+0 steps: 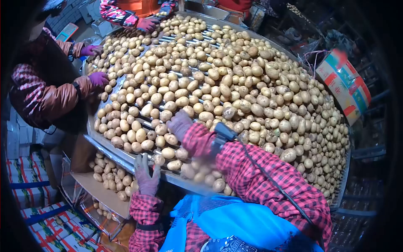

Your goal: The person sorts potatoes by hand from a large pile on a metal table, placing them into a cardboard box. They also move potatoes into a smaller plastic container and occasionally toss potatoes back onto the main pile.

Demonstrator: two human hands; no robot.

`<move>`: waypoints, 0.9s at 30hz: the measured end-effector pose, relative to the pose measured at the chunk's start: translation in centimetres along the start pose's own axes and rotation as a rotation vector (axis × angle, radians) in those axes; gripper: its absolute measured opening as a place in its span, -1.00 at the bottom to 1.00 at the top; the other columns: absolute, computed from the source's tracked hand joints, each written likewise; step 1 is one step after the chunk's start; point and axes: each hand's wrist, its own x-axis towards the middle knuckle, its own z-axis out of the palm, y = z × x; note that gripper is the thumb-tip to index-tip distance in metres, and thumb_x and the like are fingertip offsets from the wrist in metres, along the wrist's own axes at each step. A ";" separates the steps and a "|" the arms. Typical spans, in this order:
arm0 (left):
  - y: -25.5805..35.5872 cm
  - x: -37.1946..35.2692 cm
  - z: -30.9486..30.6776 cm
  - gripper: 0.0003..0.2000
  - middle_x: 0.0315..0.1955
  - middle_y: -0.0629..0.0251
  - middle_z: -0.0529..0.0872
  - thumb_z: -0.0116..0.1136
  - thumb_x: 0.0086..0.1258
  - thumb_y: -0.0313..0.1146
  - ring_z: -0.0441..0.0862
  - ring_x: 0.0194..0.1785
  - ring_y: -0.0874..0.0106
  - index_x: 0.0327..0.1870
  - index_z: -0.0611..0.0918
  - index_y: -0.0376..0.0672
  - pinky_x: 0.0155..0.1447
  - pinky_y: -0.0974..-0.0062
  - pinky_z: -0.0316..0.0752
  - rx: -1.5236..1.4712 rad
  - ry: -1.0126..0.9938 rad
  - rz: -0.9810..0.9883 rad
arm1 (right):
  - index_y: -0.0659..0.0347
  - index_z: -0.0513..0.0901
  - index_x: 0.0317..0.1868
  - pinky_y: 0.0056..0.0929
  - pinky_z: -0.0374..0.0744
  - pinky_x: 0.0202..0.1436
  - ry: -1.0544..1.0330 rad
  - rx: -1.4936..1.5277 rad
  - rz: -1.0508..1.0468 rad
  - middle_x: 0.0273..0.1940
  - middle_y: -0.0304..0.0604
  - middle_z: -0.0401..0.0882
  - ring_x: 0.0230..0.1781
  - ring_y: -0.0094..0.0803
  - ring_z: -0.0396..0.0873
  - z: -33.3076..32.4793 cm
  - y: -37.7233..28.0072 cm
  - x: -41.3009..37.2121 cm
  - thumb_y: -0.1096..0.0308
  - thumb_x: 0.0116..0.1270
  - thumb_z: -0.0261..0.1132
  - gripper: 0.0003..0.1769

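Note:
Many pale brown potatoes (pixel 260 110) cover a sorting table (pixel 110 148) with metal slats. My right hand (pixel 179 125), in a greyish-purple glove, reaches across and lies on the potatoes near the middle of the near side. Its fingers point left, but blur and the potatoes keep me from seeing whether they close on one. At the table's near edge is my left hand (pixel 147 175), in a grey glove, thumb and fingers apart and nothing held. A few potatoes lie just beyond its fingertips. A dark device with a cord (pixel 226 132) is on my right forearm.
Below the near edge stands a cardboard box (pixel 103 192) holding potatoes. A co-worker's purple-gloved hands (pixel 98 79) are at the left edge; another person's gloved hand (pixel 147 25) is at the far side. A printed carton (pixel 343 86) stands right; printed boxes (pixel 63 222) are stacked lower left.

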 end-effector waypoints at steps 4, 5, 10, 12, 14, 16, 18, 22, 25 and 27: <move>2.2 -1.6 -0.7 -0.46 -0.01 0.13 0.48 0.05 0.45 -0.46 0.52 -0.05 0.37 0.43 0.20 -0.21 0.00 0.41 0.54 -1.821 -0.071 -0.365 | 0.04 0.65 -0.11 -0.08 0.46 0.00 0.311 0.686 -0.152 -0.26 -0.09 0.67 -0.22 -0.10 0.61 -3.9 1.5 -4.9 0.16 -0.01 0.38 -0.60; 1.4 -2.2 0.2 -0.48 -0.04 0.09 0.52 -0.01 0.48 -0.48 0.55 -0.06 0.31 0.43 0.20 -0.19 0.02 0.41 0.56 -2.360 -0.250 -0.422 | 0.09 0.61 0.01 -0.09 0.45 0.00 0.372 0.688 -0.263 -0.22 -0.06 0.66 -0.19 -0.06 0.59 -5.9 0.8 -6.2 0.16 0.00 0.41 -0.49; 4.3 -3.5 -1.9 -0.62 0.12 0.20 0.55 -0.02 0.52 -0.29 0.62 -0.03 0.40 0.31 0.42 -0.13 -0.03 0.49 0.54 -1.830 -0.094 -0.515 | 0.26 0.45 0.28 -0.14 0.35 0.31 0.097 1.033 -0.415 0.16 0.06 0.52 0.19 -0.03 0.46 -11.3 -4.2 -10.3 0.20 0.13 0.41 -0.29; 0.6 -5.2 -1.6 -0.65 0.15 0.18 0.54 -0.04 0.49 -0.42 0.66 -0.10 0.38 0.26 0.47 -0.15 -0.11 0.52 0.58 -2.108 -0.083 -0.552 | 0.29 0.43 0.29 -0.29 0.45 0.25 0.061 1.218 -0.246 0.15 0.03 0.51 0.20 -0.22 0.47 -8.9 -4.1 -10.8 0.39 0.24 0.31 -0.41; -2.2 -7.5 -4.0 -0.64 0.02 0.22 0.60 0.03 0.45 -0.33 0.67 -0.16 0.39 0.22 0.49 -0.20 -0.17 0.54 0.58 -1.743 0.173 -0.525 | 0.31 0.46 0.25 -0.33 0.45 0.25 -0.024 1.295 -0.138 0.11 0.00 0.54 0.19 -0.28 0.47 -7.7 -3.0 -10.6 0.45 0.27 0.27 -0.49; -4.7 -12.0 -9.2 -0.64 -0.03 0.25 0.60 -0.10 0.38 -0.52 0.65 -0.13 0.42 0.20 0.48 -0.24 -0.01 0.47 0.58 -1.109 0.357 -0.415 | 0.33 0.49 0.22 -0.34 0.44 0.25 -0.054 1.283 -0.050 0.10 0.01 0.56 0.17 -0.27 0.50 -6.8 -1.6 -11.0 0.45 0.28 0.26 -0.53; -9.7 -16.9 -13.4 -0.40 0.07 0.15 0.58 -0.15 -0.01 -0.83 0.62 -0.05 0.43 0.17 0.49 -0.29 -0.02 0.63 0.56 -0.994 0.590 -0.516 | 0.34 0.50 0.21 -0.37 0.45 0.23 -0.024 1.302 -0.026 0.08 -0.01 0.58 0.14 -0.30 0.52 -6.4 0.0 -11.9 0.45 0.31 0.22 -0.56; -15.6 -31.3 -23.2 -0.63 0.12 0.22 0.54 0.08 0.44 -0.33 0.59 -0.06 0.46 0.23 0.49 -0.17 -0.05 0.63 0.51 -0.697 0.969 -0.601 | 0.34 0.48 0.25 -0.43 0.45 0.23 0.048 1.289 0.067 0.13 -0.04 0.56 0.14 -0.37 0.51 -4.5 2.7 -13.0 0.45 0.35 0.20 -0.55; -12.0 -34.6 -27.0 -0.60 0.20 0.25 0.49 0.13 0.42 -0.21 0.58 0.02 0.43 0.22 0.49 -0.13 -0.02 0.59 0.48 -0.525 1.335 -0.798 | 0.33 0.50 0.24 -0.43 0.46 0.20 0.127 1.249 0.062 0.08 -0.04 0.60 0.10 -0.39 0.53 -4.0 3.1 -13.2 0.46 0.37 0.17 -0.58; -11.2 -35.5 -28.5 -0.59 0.25 0.26 0.45 0.12 0.43 -0.19 0.57 0.05 0.43 0.23 0.49 -0.14 0.01 0.57 0.48 -0.598 1.456 -0.845 | 0.33 0.52 0.22 -0.43 0.49 0.16 0.131 1.272 0.065 0.06 -0.04 0.61 0.07 -0.39 0.54 -3.7 3.3 -12.9 0.48 0.37 0.17 -0.59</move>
